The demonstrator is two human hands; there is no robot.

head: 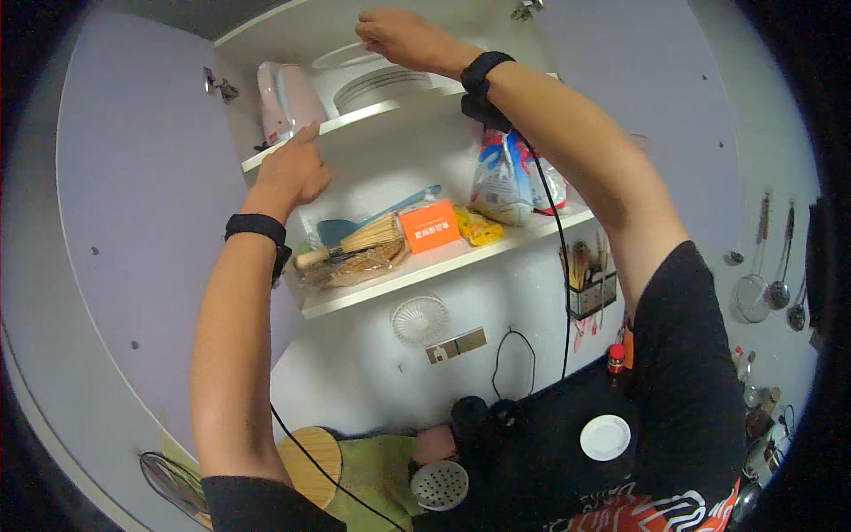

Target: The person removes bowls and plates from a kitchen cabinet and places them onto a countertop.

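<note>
My left hand [292,166] is raised to the front edge of the upper cabinet shelf [362,116]. Its index finger points up at the edge, just in front of a pink appliance [296,100], with nothing visible in the hand. Higher up, my right hand [405,43] reaches over a stack of white plates [379,90] with dark rim lines. The fingers are curled beside a white round rim [342,56] above the stack. Whether they grip it is hidden. Both wrists wear black straps.
Open cabinet doors [153,199] [638,86] flank me. The lower shelf [425,266] holds a whisk [365,236], an orange box [431,227], a yellow packet [479,226] and plastic bags [502,179]. Below are a fan [420,320], sockets [457,346], a cable [535,359] and a white dish [605,437].
</note>
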